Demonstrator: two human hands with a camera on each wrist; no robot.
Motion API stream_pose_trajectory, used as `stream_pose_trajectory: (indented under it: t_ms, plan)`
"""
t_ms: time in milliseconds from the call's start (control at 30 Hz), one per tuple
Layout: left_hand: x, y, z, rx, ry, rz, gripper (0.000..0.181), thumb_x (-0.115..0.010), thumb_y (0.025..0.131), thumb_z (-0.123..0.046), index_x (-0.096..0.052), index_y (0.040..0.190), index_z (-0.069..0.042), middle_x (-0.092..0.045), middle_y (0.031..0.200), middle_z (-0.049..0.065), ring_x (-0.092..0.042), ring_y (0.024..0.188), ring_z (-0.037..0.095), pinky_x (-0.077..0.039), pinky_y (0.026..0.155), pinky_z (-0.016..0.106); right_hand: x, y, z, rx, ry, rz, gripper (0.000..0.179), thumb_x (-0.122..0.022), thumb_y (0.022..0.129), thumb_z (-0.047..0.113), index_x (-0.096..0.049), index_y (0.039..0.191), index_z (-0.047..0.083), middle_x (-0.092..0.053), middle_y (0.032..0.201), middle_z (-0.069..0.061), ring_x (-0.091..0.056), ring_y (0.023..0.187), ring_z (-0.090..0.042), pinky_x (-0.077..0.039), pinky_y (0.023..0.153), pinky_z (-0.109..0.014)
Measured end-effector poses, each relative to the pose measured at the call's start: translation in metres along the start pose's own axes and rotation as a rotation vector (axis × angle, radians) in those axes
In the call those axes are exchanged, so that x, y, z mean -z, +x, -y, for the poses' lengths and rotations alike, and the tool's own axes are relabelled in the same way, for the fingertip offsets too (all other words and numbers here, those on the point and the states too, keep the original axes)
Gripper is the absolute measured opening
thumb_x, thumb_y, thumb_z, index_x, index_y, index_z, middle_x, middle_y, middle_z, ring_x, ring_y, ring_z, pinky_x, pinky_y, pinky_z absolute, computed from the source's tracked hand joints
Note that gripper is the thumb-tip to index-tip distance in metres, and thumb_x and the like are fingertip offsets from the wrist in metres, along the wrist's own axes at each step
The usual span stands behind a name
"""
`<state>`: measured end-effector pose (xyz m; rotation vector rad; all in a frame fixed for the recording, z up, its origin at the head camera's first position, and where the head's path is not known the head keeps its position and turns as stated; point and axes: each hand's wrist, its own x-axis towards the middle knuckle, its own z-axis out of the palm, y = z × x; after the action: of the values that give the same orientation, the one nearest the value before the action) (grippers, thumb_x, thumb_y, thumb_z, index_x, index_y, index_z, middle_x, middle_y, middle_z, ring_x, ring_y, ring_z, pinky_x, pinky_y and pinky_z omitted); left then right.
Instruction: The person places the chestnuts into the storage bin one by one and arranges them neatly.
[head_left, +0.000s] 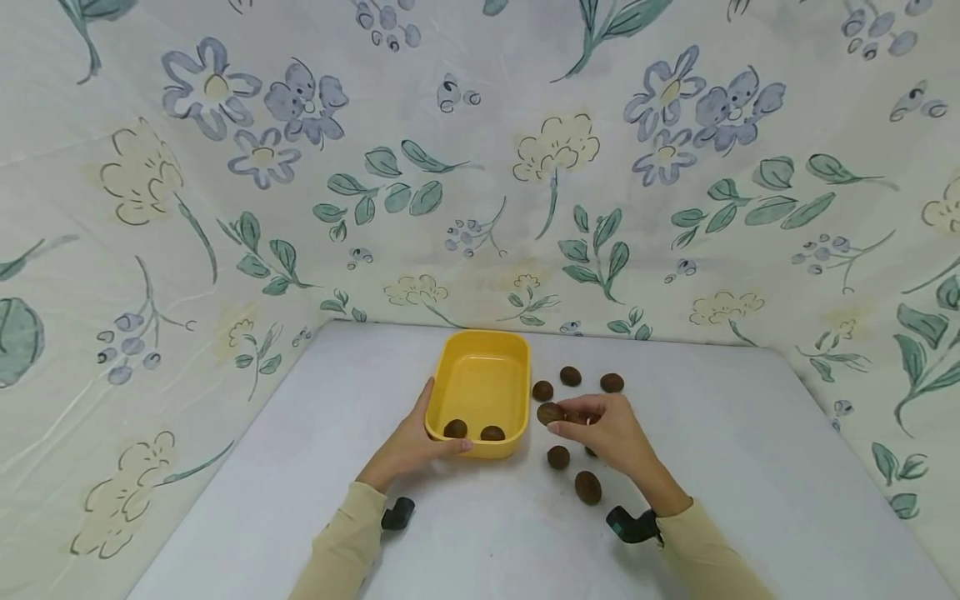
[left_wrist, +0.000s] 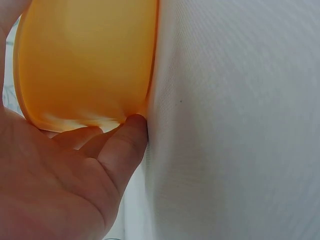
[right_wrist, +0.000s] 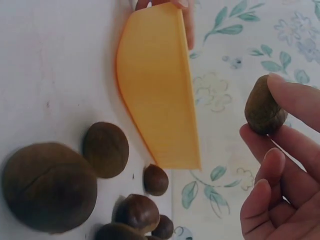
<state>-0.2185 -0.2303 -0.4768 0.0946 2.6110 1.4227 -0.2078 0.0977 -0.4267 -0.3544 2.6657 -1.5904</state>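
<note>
A yellow plastic container (head_left: 480, 375) stands on the table, with two brown chestnuts (head_left: 492, 433) inside along its near wall. My left hand (head_left: 411, 442) grips its near left corner, thumb at the near rim and fingers along the left wall. Between thumb and fingertips, my right hand (head_left: 611, 425) pinches another chestnut (right_wrist: 262, 107), raised just right of the container. In the right wrist view this chestnut is well above the tabletop. More chestnuts (head_left: 588, 487) lie loose around and below the right hand, one partly hidden by it.
White cloth covers the table (head_left: 262, 500). Floral fabric (head_left: 480, 208) hangs as a wall behind it and along both sides. Black devices are strapped at the left wrist (head_left: 398, 513) and the right wrist (head_left: 632, 525). Loose chestnuts (head_left: 570, 376) also lie farther back, right of the container.
</note>
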Motion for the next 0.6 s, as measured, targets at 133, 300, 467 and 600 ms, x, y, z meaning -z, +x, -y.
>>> stream_pose_trajectory:
  t_ms: [133,300,467,600]
  plan:
    - [0.0,0.0,0.0,-0.004,-0.004,-0.001,0.139,-0.09,0.072,-0.054,0.004,0.168,-0.02,-0.023,0.172,0.016,-0.035,0.154,0.04,-0.029,0.124,0.066,-0.007,0.007,0.005,-0.026,0.012,-0.016,0.036,-0.089,0.081,0.025,-0.081,0.112,0.009,-0.066,0.081,-0.004,-0.054,0.076,-0.019,-0.043,0.058,-0.021]
    - [-0.001,0.0,0.0,-0.01,-0.007,-0.002,0.138,-0.09,0.072,-0.054,0.004,0.168,-0.021,-0.023,0.173,0.015,-0.034,0.154,0.039,-0.028,0.125,0.065,-0.016,0.016,0.01,-0.014,0.008,-0.023,0.037,-0.09,0.08,0.027,-0.082,0.111,0.01,-0.06,0.077,-0.002,-0.051,0.078,-0.019,-0.037,0.057,-0.022]
    - [-0.001,0.0,-0.001,-0.011,-0.008,-0.004,0.138,-0.09,0.072,-0.054,0.003,0.168,-0.021,-0.023,0.173,0.015,-0.034,0.154,0.039,-0.028,0.125,0.065,-0.026,0.025,0.013,0.013,0.033,-0.002,0.035,-0.09,0.08,0.026,-0.082,0.11,0.011,-0.063,0.081,-0.003,-0.051,0.079,-0.02,-0.038,0.058,-0.022]
    - [-0.001,-0.001,-0.001,-0.012,-0.011,-0.005,0.138,-0.09,0.072,-0.054,0.003,0.168,-0.02,-0.024,0.172,0.016,-0.036,0.153,0.039,-0.029,0.124,0.065,-0.035,0.034,0.015,0.033,0.054,0.008,0.036,-0.089,0.081,0.027,-0.082,0.111,0.01,-0.072,0.092,-0.004,-0.052,0.082,-0.019,-0.042,0.063,-0.022]
